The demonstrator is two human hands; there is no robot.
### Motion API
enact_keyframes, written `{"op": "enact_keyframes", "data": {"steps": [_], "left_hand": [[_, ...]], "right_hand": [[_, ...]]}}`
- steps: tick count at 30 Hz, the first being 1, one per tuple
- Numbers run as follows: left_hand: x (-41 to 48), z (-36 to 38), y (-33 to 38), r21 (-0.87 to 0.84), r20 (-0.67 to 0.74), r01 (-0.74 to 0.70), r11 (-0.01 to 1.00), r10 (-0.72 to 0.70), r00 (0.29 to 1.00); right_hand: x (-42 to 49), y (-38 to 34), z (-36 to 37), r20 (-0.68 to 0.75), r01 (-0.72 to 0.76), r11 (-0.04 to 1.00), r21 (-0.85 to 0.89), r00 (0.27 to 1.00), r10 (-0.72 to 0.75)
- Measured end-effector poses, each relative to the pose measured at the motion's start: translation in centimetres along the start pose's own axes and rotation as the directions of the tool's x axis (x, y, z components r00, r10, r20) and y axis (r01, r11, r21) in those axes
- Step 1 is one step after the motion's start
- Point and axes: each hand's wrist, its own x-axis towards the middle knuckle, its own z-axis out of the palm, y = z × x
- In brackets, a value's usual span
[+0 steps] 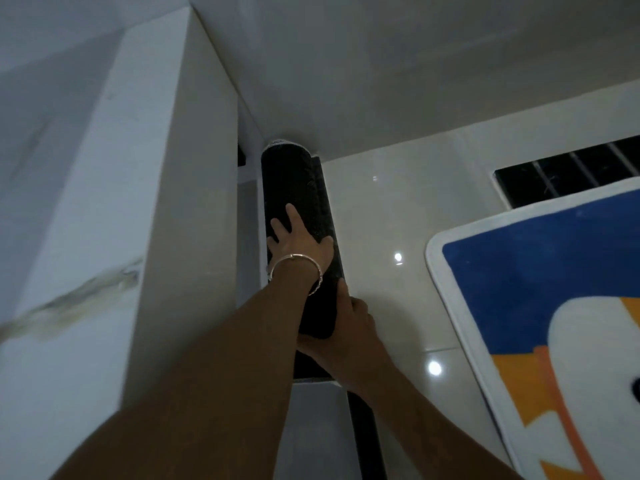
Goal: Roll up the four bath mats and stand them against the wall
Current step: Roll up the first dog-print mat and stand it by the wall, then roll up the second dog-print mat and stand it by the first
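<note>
Mat roll (294,181) fills wall corner (259,133), left hand (299,245) flat on it, right hand (348,325) clasping its end.

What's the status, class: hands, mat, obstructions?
Left hand flat on rolled black mat. Right hand grips its near end. Blue mat unrolled, lying apart.

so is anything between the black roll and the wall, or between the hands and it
Nothing visible. The black roll already has its far end in the corner against the wall. The left hand rests flat on it, the right hand grips it. The blue mat lies apart, to the right.
</note>
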Motion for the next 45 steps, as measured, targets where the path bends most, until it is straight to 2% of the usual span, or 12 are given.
{"op": "enact_keyframes", "data": {"steps": [5,7,11,15,20,23,29,32,35,37,42,45], "left_hand": [[-0.7,0.0,-0.4,0.006,-0.054,0.033,0.999,-0.032,0.998],[-1.1,-0.3,0.1,0.045,-0.065,0.003,0.999,0.000,0.998],[-3.1,-0.1,3.2,0.205,-0.023,-0.193,0.960,0.202,0.979],[-5.8,1.6,7.8,0.265,0.084,-0.411,0.872,0.404,0.911],[-9.1,3.9,12.5,0.227,0.191,-0.534,0.814,0.500,0.844],[-10.9,5.6,14.3,0.207,0.235,-0.570,0.795,0.525,0.818],[-15.5,10.7,15.1,0.143,0.349,-0.577,0.804,0.504,0.790],[-20.2,14.6,13.2,0.254,0.480,-0.676,0.692,0.517,0.709],[-25.9,18.1,10.9,0.242,0.633,-0.813,0.529,0.549,0.546],[-29.1,19.9,10.0,0.203,0.671,-0.867,0.456,0.580,0.462],[-32.8,22.4,10.0,0.262,0.672,-0.909,0.325,0.614,0.413],[-35.2,23.6,10.0,0.225,0.723,-0.942,0.249,0.605,0.333]], "right_hand": [[-0.6,1.2,-1.3,-0.001,-0.012,0.997,0.071,1.000,0.012],[-0.9,1.4,-2.3,-0.004,-0.010,0.998,0.055,1.000,0.011],[-1.9,1.6,-5.3,0.000,-0.030,1.000,-0.007,1.000,0.030],[-2.4,2.3,-9.0,-0.143,0.024,0.998,-0.059,0.989,-0.032],[-4.4,4.6,-14.6,-0.220,-0.010,0.996,-0.090,0.975,-0.010],[-6.3,6.9,-17.1,-0.249,-0.102,0.982,-0.159,0.967,0.060],[-11.3,13.2,-20.1,-0.327,-0.308,0.935,-0.174,0.914,0.240],[-14.3,17.1,-21.0,-0.352,-0.422,0.887,-0.188,0.872,0.340],[-17.0,20.3,-21.6,-0.352,-0.456,0.862,-0.221,0.862,0.365],[-18.4,21.8,-21.9,-0.358,-0.452,0.856,-0.250,0.865,0.353],[-21.5,24.9,-22.7,-0.404,-0.526,0.812,-0.254,0.820,0.405],[-23.9,26.3,-22.8,-0.436,-0.581,0.777,-0.241,0.780,0.448]]}}
